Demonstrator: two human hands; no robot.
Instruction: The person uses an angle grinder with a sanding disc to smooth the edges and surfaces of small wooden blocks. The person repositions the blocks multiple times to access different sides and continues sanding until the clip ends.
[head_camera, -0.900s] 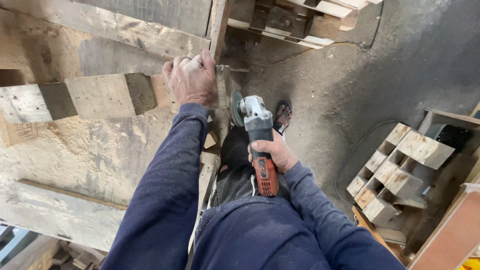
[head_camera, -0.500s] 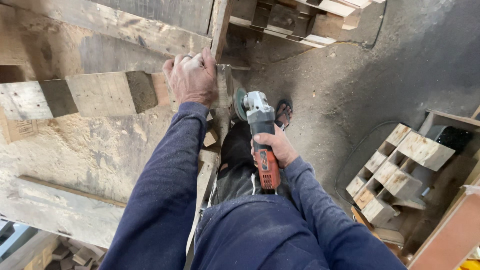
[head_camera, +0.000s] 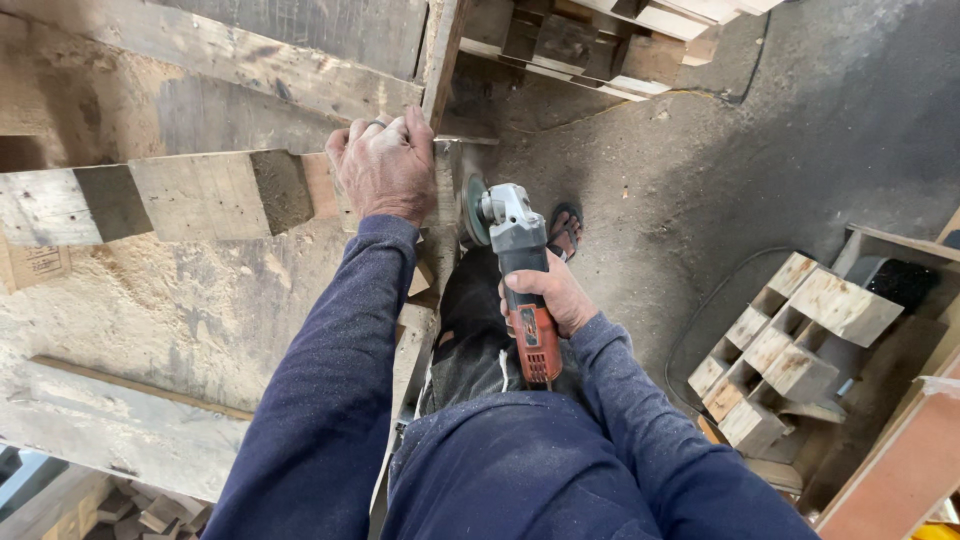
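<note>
The fingers of the left hand curl over the top edge of the upright wooden pallet, gripping it steady. The right hand is wrapped tight around the red body of the angle grinder, its disc just beside the pallet's edge board. We judge the cut at that edge to be in hand; the next move calls for a firm brace and a level disc. We cannot tell whether the disc touches wood or spins. The power cable's run is hidden, and one sandalled foot shows below.
</note>
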